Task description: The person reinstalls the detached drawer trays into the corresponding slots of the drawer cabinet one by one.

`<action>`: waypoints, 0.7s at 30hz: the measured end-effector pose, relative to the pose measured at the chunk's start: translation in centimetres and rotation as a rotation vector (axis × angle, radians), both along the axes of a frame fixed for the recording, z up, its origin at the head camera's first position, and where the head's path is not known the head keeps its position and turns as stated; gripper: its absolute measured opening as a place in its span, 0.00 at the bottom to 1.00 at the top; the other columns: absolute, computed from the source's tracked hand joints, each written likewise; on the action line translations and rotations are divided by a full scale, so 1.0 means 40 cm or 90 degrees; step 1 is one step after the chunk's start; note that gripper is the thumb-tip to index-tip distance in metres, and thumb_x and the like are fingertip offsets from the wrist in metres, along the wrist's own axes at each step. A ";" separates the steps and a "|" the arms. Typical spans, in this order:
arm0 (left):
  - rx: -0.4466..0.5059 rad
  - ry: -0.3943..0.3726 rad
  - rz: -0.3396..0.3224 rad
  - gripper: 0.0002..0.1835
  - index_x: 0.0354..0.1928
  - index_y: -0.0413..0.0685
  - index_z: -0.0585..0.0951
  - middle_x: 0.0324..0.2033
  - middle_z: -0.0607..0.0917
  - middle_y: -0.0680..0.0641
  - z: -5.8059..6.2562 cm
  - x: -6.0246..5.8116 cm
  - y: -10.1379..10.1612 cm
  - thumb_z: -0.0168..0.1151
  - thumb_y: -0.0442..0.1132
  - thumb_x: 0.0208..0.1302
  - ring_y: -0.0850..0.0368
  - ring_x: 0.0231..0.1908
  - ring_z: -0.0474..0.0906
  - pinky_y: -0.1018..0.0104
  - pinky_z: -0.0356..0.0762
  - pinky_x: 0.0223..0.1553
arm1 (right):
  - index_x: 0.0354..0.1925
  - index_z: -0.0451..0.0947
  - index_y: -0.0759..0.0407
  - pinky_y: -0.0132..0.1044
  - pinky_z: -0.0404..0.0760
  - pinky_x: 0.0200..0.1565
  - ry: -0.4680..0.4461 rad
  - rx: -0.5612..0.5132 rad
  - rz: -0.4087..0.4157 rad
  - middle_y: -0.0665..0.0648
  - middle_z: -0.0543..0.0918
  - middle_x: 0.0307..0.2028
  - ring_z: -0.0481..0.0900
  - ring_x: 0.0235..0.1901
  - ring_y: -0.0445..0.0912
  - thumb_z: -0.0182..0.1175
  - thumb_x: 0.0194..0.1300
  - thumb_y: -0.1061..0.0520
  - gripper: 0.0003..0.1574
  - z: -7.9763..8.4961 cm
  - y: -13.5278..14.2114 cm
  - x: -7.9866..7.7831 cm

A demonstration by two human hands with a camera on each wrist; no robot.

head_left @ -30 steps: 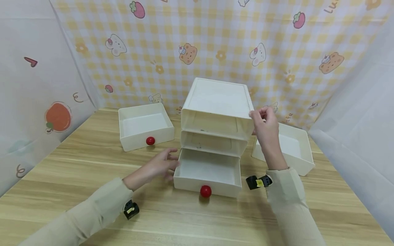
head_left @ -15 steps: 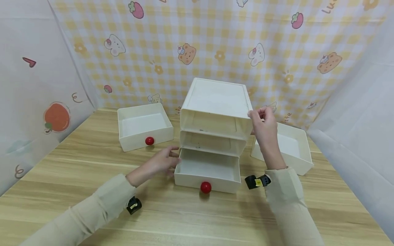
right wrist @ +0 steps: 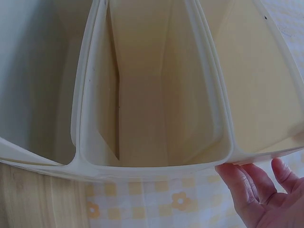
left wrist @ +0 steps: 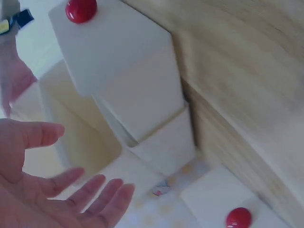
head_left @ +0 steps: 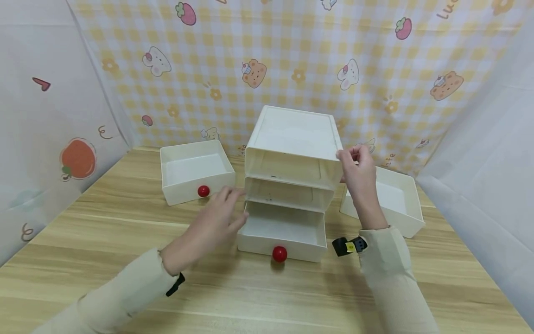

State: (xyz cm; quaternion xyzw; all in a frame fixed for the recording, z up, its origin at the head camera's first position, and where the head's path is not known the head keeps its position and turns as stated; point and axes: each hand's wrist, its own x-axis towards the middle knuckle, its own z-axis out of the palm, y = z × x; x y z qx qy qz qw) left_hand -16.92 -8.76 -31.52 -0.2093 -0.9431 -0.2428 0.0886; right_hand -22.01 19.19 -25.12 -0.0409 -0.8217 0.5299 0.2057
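A white drawer cabinet (head_left: 297, 132) stands in the middle of the wooden table. Its top and middle compartments hold no drawers; its bottom drawer (head_left: 256, 244), with a round red knob (head_left: 279, 253), juts out of the lowest compartment. Beside the cabinet's left side is my left hand (head_left: 208, 234), fingers spread and holding nothing; in the left wrist view its palm and fingers (left wrist: 107, 197) are extended. My right hand (head_left: 361, 175) grips the cabinet's upper right front corner. Its fingertips (right wrist: 232, 173) meet the outer side wall in the right wrist view.
A loose white drawer (head_left: 223, 182) with a red knob (head_left: 203, 191) lies on the table (head_left: 104, 241) at back left. Another loose drawer (head_left: 410, 223) sits behind my right arm, partly hidden. A patterned curtain (head_left: 292, 41) hangs behind.
The bottom drawer slid slightly inward between the first two frames, with my left hand at its side. That hand has since lifted and spread its fingers. My right hand stays at the corner.
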 end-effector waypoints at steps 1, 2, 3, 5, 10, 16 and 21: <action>-0.020 0.037 -0.011 0.26 0.61 0.44 0.69 0.55 0.73 0.42 0.002 0.008 0.006 0.60 0.44 0.62 0.45 0.55 0.70 0.53 0.79 0.47 | 0.33 0.62 0.49 0.28 0.77 0.23 0.000 0.001 0.000 0.47 0.66 0.35 0.66 0.24 0.39 0.49 0.64 0.45 0.10 0.000 0.000 0.000; -0.039 0.073 -0.027 0.24 0.58 0.45 0.72 0.52 0.75 0.43 0.002 0.015 0.013 0.61 0.44 0.61 0.46 0.52 0.71 0.55 0.80 0.43 | 0.33 0.62 0.49 0.28 0.77 0.23 0.000 0.002 -0.001 0.47 0.66 0.34 0.66 0.23 0.39 0.49 0.64 0.45 0.10 0.000 0.000 0.000; -0.054 0.104 -0.045 0.22 0.56 0.46 0.74 0.49 0.76 0.44 0.001 0.021 0.020 0.62 0.43 0.60 0.47 0.49 0.73 0.57 0.80 0.41 | 0.33 0.62 0.49 0.27 0.76 0.23 0.000 0.004 -0.001 0.47 0.66 0.35 0.66 0.23 0.39 0.49 0.64 0.45 0.10 0.000 0.000 0.000; -0.080 0.158 -0.092 0.19 0.52 0.47 0.77 0.45 0.78 0.47 -0.005 0.031 0.034 0.63 0.42 0.58 0.50 0.45 0.74 0.62 0.79 0.38 | 0.33 0.62 0.49 0.27 0.76 0.23 -0.001 0.005 -0.002 0.47 0.66 0.35 0.66 0.22 0.39 0.49 0.64 0.45 0.11 0.000 0.000 0.000; -0.110 0.227 -0.190 0.14 0.45 0.49 0.80 0.37 0.78 0.50 -0.027 0.046 0.065 0.64 0.34 0.54 0.57 0.34 0.72 0.73 0.72 0.30 | 0.33 0.63 0.48 0.29 0.77 0.24 -0.001 0.005 -0.002 0.47 0.66 0.35 0.66 0.22 0.39 0.49 0.64 0.44 0.11 -0.001 0.002 -0.002; -0.171 0.233 -0.199 0.15 0.44 0.52 0.80 0.33 0.77 0.52 -0.049 0.053 0.089 0.60 0.30 0.53 0.58 0.32 0.68 0.73 0.70 0.32 | 0.33 0.62 0.48 0.29 0.77 0.23 0.003 -0.001 0.000 0.47 0.66 0.34 0.66 0.23 0.39 0.49 0.64 0.45 0.10 -0.002 0.000 -0.004; -0.201 0.271 -0.201 0.15 0.40 0.52 0.79 0.29 0.75 0.52 -0.061 0.054 0.098 0.60 0.28 0.49 0.58 0.29 0.66 0.72 0.69 0.31 | 0.33 0.62 0.48 0.28 0.76 0.23 0.003 0.002 0.000 0.48 0.67 0.35 0.66 0.24 0.39 0.49 0.64 0.45 0.11 -0.001 0.000 -0.002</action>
